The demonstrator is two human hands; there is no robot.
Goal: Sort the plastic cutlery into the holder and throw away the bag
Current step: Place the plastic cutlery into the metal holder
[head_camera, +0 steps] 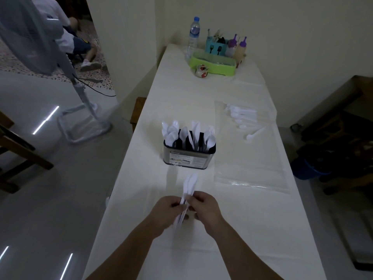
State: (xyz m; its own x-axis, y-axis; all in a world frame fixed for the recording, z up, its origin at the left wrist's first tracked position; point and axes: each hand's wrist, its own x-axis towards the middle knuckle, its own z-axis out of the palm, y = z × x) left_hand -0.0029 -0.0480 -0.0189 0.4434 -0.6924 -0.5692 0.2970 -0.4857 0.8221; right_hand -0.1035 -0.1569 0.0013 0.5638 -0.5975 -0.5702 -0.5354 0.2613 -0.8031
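Observation:
A metal cutlery holder (189, 157) with black dividers stands mid-table, holding white plastic spoons, knives and forks upright. Just in front of it, both hands grip a small bunch of white plastic knives (189, 183), blades pointing toward the holder. My left hand (169, 211) clasps the handles from the left; my right hand (204, 207) pinches them from the right. A clear plastic bag (252, 174) lies flat to the right of the holder, with several white plastic spoons (241, 116) at its far end.
At the table's far end stand a water bottle (193, 35), a green tray (214, 63), a teal utensil caddy (216, 46) and squeeze bottles. A floor fan (80, 118) stands left of the table. A blue bin (308, 166) sits on the floor at right.

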